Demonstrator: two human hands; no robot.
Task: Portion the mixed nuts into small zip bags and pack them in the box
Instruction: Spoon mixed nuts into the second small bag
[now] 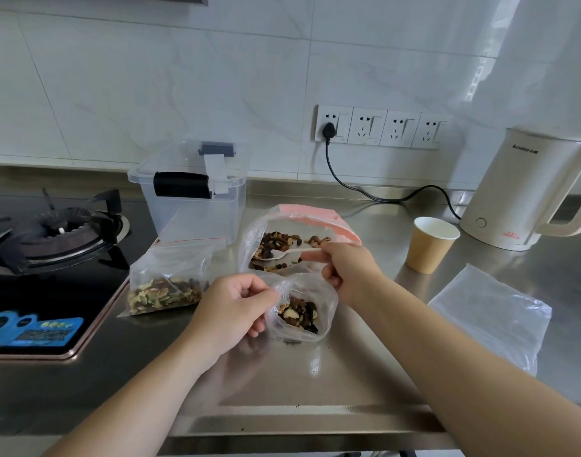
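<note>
My left hand [231, 305] pinches the rim of a small clear zip bag [299, 311] that holds a heap of mixed nuts and stands open on the steel counter. My right hand [343, 268] grips the handle of a white plastic spoon [284, 253], whose bowl lies inside a large open bag of mixed nuts [282, 239] with a pink zip strip. A filled small zip bag [168, 282] lies to the left, by the stove edge. Behind it stands a clear plastic box [196, 209], open at the top, with a black handle.
A gas stove [51, 232] fills the left side. A brown paper cup [430, 245] and a cream electric kettle [526, 196] stand at the right, with the kettle's cord running to wall sockets. An empty clear bag [493, 311] lies flat at the right.
</note>
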